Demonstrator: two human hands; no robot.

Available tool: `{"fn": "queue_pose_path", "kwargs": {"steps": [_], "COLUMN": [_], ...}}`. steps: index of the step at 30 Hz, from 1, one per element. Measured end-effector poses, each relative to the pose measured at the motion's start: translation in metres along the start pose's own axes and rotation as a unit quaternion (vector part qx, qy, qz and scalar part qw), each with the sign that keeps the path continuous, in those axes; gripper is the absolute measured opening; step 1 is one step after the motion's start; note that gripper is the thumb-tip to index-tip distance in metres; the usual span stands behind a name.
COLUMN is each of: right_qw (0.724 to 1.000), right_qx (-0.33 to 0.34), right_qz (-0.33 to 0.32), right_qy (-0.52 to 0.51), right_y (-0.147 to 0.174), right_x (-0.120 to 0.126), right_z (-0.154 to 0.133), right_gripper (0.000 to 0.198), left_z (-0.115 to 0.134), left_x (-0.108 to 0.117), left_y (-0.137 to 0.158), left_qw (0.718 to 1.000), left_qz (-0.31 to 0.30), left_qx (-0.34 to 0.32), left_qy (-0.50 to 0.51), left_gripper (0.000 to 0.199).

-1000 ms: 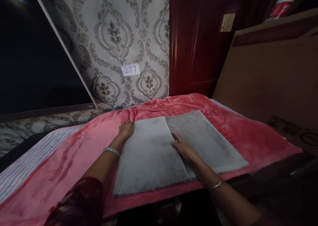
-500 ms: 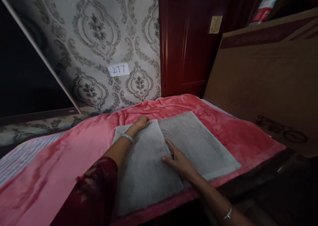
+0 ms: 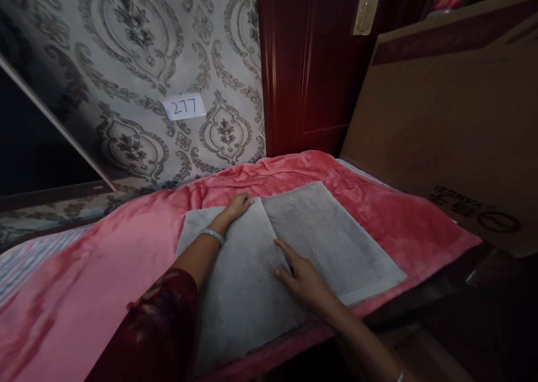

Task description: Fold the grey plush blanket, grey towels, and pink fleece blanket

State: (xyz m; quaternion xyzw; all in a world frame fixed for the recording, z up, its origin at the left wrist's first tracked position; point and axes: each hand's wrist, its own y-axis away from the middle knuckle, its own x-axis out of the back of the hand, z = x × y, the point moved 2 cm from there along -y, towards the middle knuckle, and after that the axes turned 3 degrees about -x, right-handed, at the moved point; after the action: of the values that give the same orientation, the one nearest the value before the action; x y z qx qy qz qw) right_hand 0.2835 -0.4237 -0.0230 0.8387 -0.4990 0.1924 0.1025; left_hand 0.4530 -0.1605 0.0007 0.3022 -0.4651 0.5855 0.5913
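Observation:
A grey plush cloth point(image 3: 235, 292) lies with its left part folded over, and the edge of that flap runs down its middle. The lower layer point(image 3: 332, 242) shows to the right of this edge. At the flap's far corner, my left hand point(image 3: 239, 205) has its fingers curled on the cloth. My right hand point(image 3: 305, 278) rests at the flap's edge, nearer to me. Its index finger is stretched along the edge and its thumb is spread apart on top; the other fingers are hidden.
Under the cloth is a pink blanket point(image 3: 138, 242), with a striped sheet point(image 3: 37, 264) at the left. A large cardboard box point(image 3: 441, 124) leans at the right, beside a dark red door panel point(image 3: 302, 63). A dark screen point(image 3: 37, 141) stands on the left.
My right hand's index finger has straightened along the flap's edge. My left hand stays at the far corner. The view has tilted down slightly.

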Motion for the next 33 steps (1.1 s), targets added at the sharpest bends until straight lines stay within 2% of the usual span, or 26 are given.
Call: {"fn": "queue_pose_path", "kwargs": {"steps": [5, 8, 14, 17, 20, 23, 26, 29, 33], "right_qw": [0.999, 0.996, 0.964, 0.941, 0.928, 0.924, 0.913, 0.907, 0.905], "right_qx": [0.011, 0.014, -0.045, -0.031, 0.035, 0.129, 0.162, 0.122, 0.051], "right_qz": [-0.031, -0.039, -0.081, -0.078, -0.03, -0.025, -0.056, -0.069, -0.047], "right_qy": [0.041, 0.075, 0.248, 0.327, 0.371, 0.36, 0.371, 0.398, 0.419], "right_y": [0.015, 0.019, 0.026, 0.029, 0.023, -0.003, -0.047, -0.097, -0.145], "right_x": [0.008, 0.007, 0.007, 0.016, 0.023, 0.012, -0.011, -0.028, -0.032], "right_z": [-0.004, -0.002, -0.008, -0.021, -0.041, -0.065, -0.079, -0.081, -0.067], "right_gripper": [0.081, 0.074, 0.063, 0.055, 0.046, 0.047, 0.058, 0.063, 0.059], "left_z": [0.009, 0.015, 0.027, 0.031, 0.021, -0.005, -0.035, -0.055, -0.071], "left_x": [0.006, 0.001, -0.01, -0.005, 0.013, 0.043, 0.071, 0.085, 0.09], "left_y": [-0.012, -0.014, -0.005, -0.005, -0.003, 0.013, 0.042, 0.069, 0.09], "left_qw": [0.998, 0.996, 0.99, 0.986, 0.982, 0.977, 0.973, 0.974, 0.983], "left_qz": [-0.047, -0.052, -0.054, -0.087, -0.133, -0.159, -0.161, -0.141, -0.083], "left_qx": [-0.003, 0.012, 0.03, 0.027, 0.021, 0.044, 0.083, 0.101, 0.1], "left_qy": [-0.03, -0.068, -0.129, -0.139, -0.132, -0.132, -0.144, -0.146, -0.128], "left_gripper": [0.025, 0.025, 0.034, 0.037, 0.039, 0.04, 0.042, 0.043, 0.037]}}
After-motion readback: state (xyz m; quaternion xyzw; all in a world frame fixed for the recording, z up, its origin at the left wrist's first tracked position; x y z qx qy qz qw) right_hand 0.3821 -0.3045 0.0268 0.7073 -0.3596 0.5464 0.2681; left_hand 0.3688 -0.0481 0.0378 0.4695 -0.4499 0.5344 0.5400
